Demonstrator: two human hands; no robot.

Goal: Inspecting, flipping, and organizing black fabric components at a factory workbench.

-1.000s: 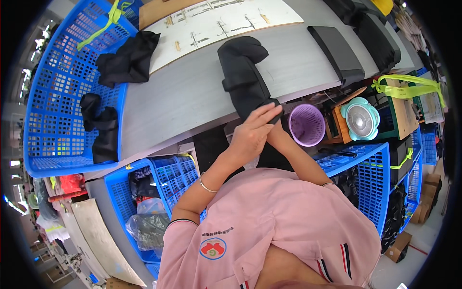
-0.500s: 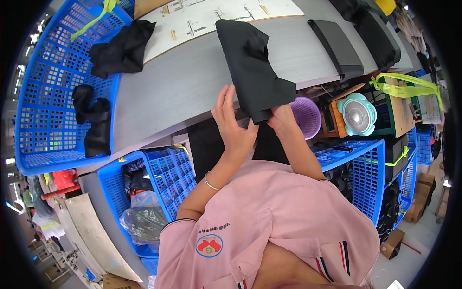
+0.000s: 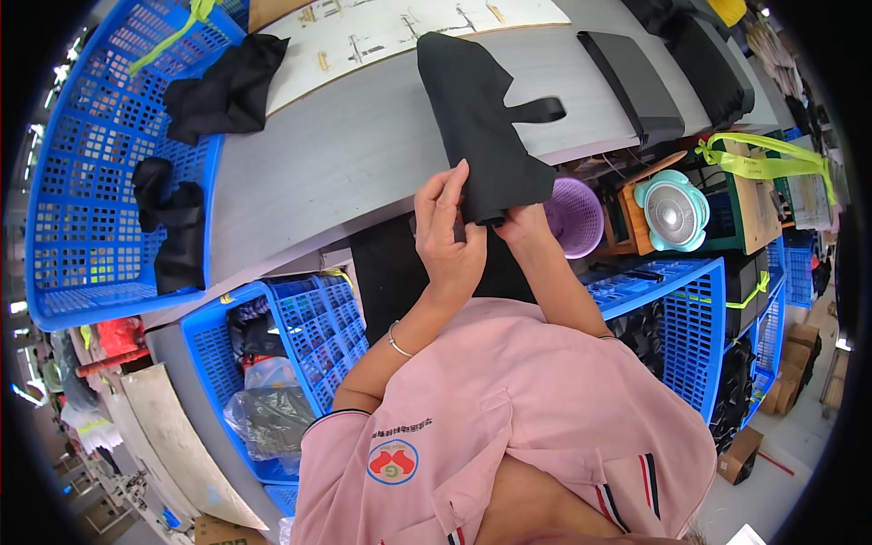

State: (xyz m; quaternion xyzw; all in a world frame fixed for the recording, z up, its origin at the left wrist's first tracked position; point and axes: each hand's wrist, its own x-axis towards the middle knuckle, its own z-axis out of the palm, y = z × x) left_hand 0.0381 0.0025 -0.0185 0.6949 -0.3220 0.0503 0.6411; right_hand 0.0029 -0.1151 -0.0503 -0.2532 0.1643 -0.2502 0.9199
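The hands meet at the lower end of a black cloth piece (image 3: 477,127) in the upper centre of the frame. The right hand (image 3: 524,223) appears clamped on its lower right corner; the left hand (image 3: 445,232) is loosely curved, fingertips at the left edge, and whether it pinches the cloth I cannot tell. The piece extends over the grey worktop (image 3: 291,186), with a strap loop (image 3: 542,111) sticking out on its right.

It looks light, soft and unlikely to break, though the smooth panel seems firm enough to keep some shape; its surface may slide a little. The lower hem and corners look the best places to hold; the loop would probably just flop.

The right fingers are mostly hidden behind the cloth, as is its underside. Dark folds at the lower edge blend together, and the purple basket (image 3: 581,218) is partly covered.
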